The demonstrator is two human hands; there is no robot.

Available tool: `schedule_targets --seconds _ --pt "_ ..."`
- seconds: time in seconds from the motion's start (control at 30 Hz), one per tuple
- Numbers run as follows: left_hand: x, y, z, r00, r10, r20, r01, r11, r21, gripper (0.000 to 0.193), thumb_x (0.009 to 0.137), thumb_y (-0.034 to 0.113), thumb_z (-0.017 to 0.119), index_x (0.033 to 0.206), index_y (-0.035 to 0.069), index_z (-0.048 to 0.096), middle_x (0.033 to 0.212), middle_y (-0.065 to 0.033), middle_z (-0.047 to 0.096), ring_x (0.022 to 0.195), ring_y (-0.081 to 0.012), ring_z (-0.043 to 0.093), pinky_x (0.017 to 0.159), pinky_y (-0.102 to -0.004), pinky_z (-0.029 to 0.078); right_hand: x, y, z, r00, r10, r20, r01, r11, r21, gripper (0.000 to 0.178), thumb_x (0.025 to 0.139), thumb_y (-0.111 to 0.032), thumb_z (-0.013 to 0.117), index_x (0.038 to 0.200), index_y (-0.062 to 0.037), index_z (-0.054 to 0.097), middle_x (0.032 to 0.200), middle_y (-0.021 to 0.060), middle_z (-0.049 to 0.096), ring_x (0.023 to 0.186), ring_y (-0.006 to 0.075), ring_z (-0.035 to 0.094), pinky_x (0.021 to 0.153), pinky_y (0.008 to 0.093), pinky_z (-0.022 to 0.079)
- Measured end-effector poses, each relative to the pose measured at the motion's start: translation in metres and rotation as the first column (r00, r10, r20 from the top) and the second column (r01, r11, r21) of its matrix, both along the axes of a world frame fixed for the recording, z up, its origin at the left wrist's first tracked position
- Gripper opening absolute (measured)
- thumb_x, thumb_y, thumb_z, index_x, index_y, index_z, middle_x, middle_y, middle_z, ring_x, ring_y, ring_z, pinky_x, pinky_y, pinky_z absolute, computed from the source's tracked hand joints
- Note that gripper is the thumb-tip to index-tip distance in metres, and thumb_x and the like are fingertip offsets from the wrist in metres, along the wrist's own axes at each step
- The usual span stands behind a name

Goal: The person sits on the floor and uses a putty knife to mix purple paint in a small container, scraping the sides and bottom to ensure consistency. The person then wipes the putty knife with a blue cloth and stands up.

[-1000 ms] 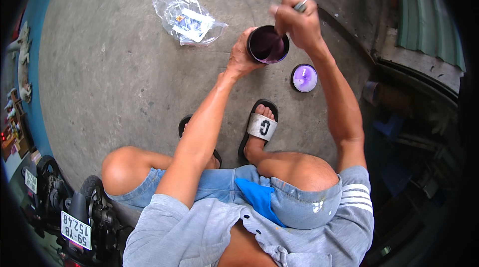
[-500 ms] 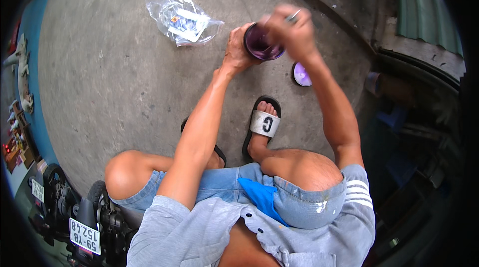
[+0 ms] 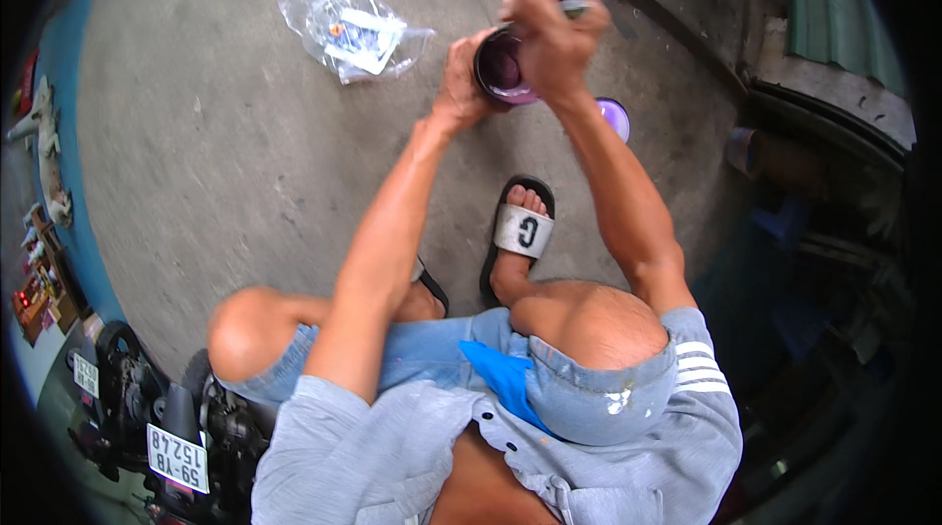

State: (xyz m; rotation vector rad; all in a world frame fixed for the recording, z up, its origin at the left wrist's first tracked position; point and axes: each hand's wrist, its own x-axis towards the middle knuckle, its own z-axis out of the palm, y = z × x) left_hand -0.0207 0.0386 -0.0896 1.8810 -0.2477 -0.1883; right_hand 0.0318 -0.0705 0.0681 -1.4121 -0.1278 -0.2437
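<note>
My left hand point(image 3: 461, 83) grips the side of a small round purple can point(image 3: 498, 69) held up over the concrete floor. Its open top shows a dark purple inside. My right hand point(image 3: 554, 34) is closed around a thin grey tool point(image 3: 574, 7) and sits right over the can's mouth, hiding part of the rim. The tool's lower end is hidden. A purple lid point(image 3: 614, 116) lies on the floor just right of my right forearm.
A crumpled clear plastic bag point(image 3: 353, 26) with small items lies on the concrete point(image 3: 196, 162) to the left. My sandalled foot point(image 3: 520, 231) is below the can. A motorbike's rear with a plate point(image 3: 177, 456) stands at lower left. A green metal door point(image 3: 834, 15) is at right.
Both hands and the can have shifted slightly up and left in view. My right hand has come down over the can's mouth, covering more of it than before.
</note>
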Motion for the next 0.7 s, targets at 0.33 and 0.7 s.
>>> schedule_targets --seconds 0.33,0.7 --pt "0.021 0.024 0.026 0.987 -0.149 0.065 0.150 0.989 -0.006 0.111 0.052 0.018 0.094 0.146 0.007 0.037 0.147 -0.0148 0.041 0.138 -0.0317 0.039 0.114 -0.0424 0.038 0.029 -0.079 0.029 0.805 0.563 -0.186 -0.551 0.827 0.114 0.027 0.087 -0.012 0.066 0.064 -0.0054 0.054 0.059 0.0061 0.059 0.049 0.0127 0.057 0.046 0.0267 0.041" --pt "-0.021 -0.029 0.018 0.930 0.346 0.124 -0.346 0.938 -0.028 0.097 0.053 0.024 0.094 0.134 0.009 0.043 0.123 -0.0142 0.058 0.117 -0.0334 0.057 0.099 -0.0420 0.048 -0.003 -0.051 0.015 0.775 0.557 -0.298 -0.627 0.737 -0.254 0.034 0.083 -0.012 0.073 0.059 -0.0059 0.050 0.057 -0.0040 0.048 0.052 0.0054 0.047 0.046 0.0225 0.034"
